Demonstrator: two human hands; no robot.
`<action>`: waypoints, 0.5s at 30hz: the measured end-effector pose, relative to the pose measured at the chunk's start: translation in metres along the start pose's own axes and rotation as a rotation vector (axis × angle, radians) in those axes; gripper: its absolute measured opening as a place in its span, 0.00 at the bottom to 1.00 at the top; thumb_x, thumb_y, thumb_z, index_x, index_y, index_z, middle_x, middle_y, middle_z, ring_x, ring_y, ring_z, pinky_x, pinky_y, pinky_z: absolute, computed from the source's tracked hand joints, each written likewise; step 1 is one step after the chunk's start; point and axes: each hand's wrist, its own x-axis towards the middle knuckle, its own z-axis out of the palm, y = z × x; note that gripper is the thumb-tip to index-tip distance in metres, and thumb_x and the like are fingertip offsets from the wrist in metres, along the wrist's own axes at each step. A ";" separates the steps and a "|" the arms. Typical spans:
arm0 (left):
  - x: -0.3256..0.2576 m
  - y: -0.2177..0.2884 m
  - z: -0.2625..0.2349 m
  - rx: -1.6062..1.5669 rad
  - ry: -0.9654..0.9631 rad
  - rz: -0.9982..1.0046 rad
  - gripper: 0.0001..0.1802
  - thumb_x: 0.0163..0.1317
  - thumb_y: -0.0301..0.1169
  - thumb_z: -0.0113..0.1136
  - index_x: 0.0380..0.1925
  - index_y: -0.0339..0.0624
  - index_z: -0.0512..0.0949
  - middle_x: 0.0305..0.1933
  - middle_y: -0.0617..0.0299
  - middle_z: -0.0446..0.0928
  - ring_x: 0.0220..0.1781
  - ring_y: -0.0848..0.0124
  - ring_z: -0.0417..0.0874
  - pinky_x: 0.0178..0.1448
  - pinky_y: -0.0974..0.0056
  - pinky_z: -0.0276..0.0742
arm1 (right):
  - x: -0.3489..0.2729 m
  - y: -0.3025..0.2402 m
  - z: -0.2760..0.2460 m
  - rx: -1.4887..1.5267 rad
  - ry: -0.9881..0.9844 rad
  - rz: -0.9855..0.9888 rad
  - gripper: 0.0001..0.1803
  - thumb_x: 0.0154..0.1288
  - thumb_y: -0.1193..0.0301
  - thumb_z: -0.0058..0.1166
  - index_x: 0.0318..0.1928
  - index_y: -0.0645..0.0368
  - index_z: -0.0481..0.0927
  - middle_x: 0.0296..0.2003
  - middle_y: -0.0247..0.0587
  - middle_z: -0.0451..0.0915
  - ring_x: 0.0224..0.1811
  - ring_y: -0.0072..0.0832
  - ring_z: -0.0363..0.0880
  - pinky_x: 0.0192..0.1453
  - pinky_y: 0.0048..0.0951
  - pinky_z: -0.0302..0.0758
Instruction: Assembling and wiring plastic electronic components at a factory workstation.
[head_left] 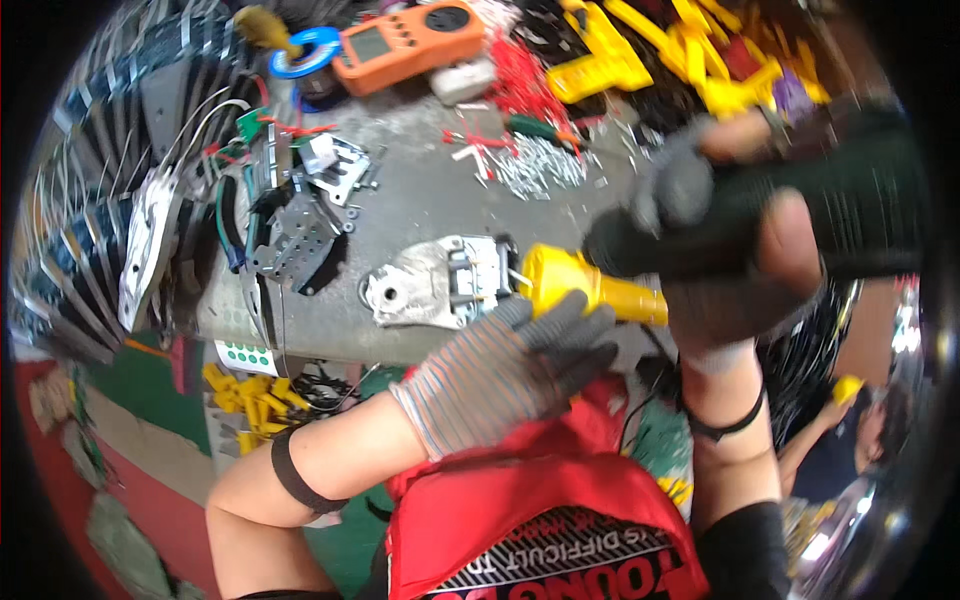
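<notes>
My left hand (495,365), in a grey striped glove with dark fingertips, reaches across the near side of a yellow plastic handle (560,280), its fingers curled against it. The handle joins a silvery metal housing (415,285) that lies on the bench with its inner parts showing. My right hand (720,235), also gloved but with bare thumb and fingertip, is wrapped around a thick black cylindrical tool (850,205). The tool's rounded end comes close above the yellow handle; whether they touch I cannot tell. Motion blurs the tool, so its exact kind does not show.
Small silver screws (540,168) and red parts (525,85) are heaped at the back, beside an orange meter (410,45). Yellow housings (600,60) fill the back right. Pliers (228,225) and metal brackets (300,235) lie left. Another person's arm (815,440) shows at lower right.
</notes>
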 end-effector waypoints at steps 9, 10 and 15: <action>0.004 0.006 0.021 0.109 0.127 -0.012 0.21 0.53 0.43 0.55 0.47 0.51 0.77 0.60 0.62 0.71 0.62 0.67 0.69 0.50 0.63 0.69 | 0.002 -0.006 0.004 0.226 -0.190 -0.034 0.30 0.59 0.46 0.51 0.47 0.60 0.69 0.25 0.35 0.66 0.27 0.28 0.66 0.36 0.32 0.65; 0.008 0.005 0.017 0.032 0.132 -0.020 0.21 0.52 0.42 0.55 0.46 0.50 0.78 0.59 0.62 0.72 0.60 0.68 0.71 0.47 0.64 0.71 | 0.000 -0.007 0.004 0.205 -0.144 -0.057 0.30 0.59 0.46 0.50 0.47 0.61 0.69 0.25 0.35 0.66 0.27 0.28 0.66 0.36 0.32 0.65; 0.006 0.009 0.012 0.051 0.118 -0.045 0.26 0.48 0.45 0.62 0.47 0.47 0.76 0.58 0.62 0.73 0.60 0.63 0.72 0.53 0.62 0.72 | -0.007 -0.007 -0.005 0.230 -0.124 -0.074 0.32 0.59 0.48 0.49 0.52 0.63 0.71 0.27 0.36 0.68 0.30 0.30 0.67 0.42 0.34 0.66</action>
